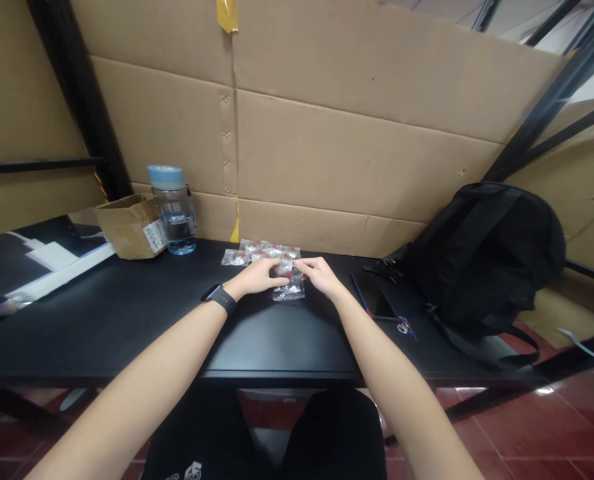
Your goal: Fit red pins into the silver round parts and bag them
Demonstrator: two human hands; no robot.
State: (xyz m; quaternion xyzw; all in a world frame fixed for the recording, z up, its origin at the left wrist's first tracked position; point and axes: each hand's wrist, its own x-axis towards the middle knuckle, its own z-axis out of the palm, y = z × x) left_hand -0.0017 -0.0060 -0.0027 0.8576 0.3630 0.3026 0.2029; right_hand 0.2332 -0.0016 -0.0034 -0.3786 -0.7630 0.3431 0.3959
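Note:
Both my hands meet over a group of small clear plastic packets on the black table. My left hand (258, 277), with a dark watch (219, 297) on its wrist, reaches in from the left, its thumb and fingers bent round a clear packet (285, 268) with a red mark. My right hand (319, 273) pinches the right side of the same packet. Just below it lies another clear packet (289, 292). Behind my hands, several more packets (267, 249) with red marks lie flat near the cardboard wall. Their contents are too small to make out.
On the left stand a water bottle (175, 210) with a blue lid, an open cardboard box (127, 227) and a white power strip (59, 272). A phone (378, 298), a keyring (404, 327) and a black backpack (491, 260) lie on the right. Cardboard (327, 153) walls the back.

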